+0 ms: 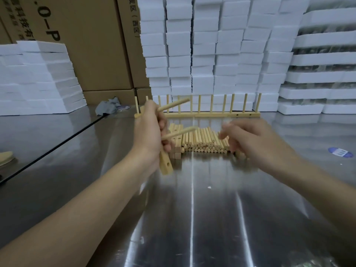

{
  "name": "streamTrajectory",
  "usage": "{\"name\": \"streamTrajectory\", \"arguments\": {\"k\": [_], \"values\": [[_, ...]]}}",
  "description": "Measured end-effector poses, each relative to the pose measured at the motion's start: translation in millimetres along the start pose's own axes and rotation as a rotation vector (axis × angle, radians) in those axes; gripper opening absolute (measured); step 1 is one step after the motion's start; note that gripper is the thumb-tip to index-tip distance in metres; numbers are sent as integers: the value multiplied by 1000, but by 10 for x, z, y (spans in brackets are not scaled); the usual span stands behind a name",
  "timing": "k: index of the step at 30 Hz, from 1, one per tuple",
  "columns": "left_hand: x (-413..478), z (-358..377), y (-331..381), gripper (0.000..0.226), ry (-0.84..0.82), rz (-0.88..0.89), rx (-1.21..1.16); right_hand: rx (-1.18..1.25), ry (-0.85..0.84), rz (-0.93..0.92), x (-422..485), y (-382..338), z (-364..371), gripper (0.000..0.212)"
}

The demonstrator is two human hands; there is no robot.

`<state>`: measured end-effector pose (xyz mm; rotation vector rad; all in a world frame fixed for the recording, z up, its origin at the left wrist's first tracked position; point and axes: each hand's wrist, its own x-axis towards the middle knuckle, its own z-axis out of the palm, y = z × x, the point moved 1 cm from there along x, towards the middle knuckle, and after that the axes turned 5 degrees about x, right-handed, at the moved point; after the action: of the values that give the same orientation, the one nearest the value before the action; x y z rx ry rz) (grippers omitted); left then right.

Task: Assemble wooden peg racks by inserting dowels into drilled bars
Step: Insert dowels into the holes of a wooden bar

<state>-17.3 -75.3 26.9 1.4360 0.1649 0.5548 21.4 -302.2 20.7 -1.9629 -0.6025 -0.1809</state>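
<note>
Bar [165, 165] in L hand [150, 132] beside dowels [204, 139].

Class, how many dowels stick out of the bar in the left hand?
2. Upper dowel leaves the left hand near its top, lower dowel halfway down. The hand may hide others.

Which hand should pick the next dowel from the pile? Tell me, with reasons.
Right. The right hand hovers just over the dowel pile, blurred but apparently empty. The left hand is busy: it grips the drilled bar, which already carries two dowels.
</note>
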Motion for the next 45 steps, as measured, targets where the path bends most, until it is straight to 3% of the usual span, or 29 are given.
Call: {"name": "streamTrajectory", "arguments": {"k": [3, 7, 10, 17, 24, 27, 29, 32, 34, 36, 39, 45], "values": [[119, -112, 59, 52, -1, -69, -157, -497, 136, -204, 106, 303, -101, 12], [204, -171, 37, 54, 30, -156, -288, -763, 68, -224, 234, 570, -102, 35], [208, -160, -19, 54, 56, -237, -312, -843, 34, -229, 263, 612, -84, 43], [185, -114, -124, 53, 56, -296, -237, -883, 12, -267, 282, 623, -1, 31], [160, -68, -173, 60, 7, -324, -237, -872, 149, -358, 235, 519, 3, 18], [165, -72, -182, 60, -6, -329, -230, -751, 393, -399, 223, 356, -105, 15], [168, -73, -181, 59, -19, -328, -223, -381, 477, -290, 209, 252, -230, 10], [167, -62, -184, 60, -57, -323, -225, 417, 316, -27, 162, 113, -289, 15], [156, -49, -187, 57, -85, -331, -262, 616, 195, 18, 124, 74, -247, 24], [137, -30, -184, 54, -132, -360, -333, 691, 116, 9, 95, 32, -179, 29], [95, 7, -165, 55, -199, -385, -439, 711, 25, -35, 67, 6, -103, 17], [50, 39, -66, 58, -212, -324, -556, 582, 36, -179, 31, -27, -43, 19]]}}
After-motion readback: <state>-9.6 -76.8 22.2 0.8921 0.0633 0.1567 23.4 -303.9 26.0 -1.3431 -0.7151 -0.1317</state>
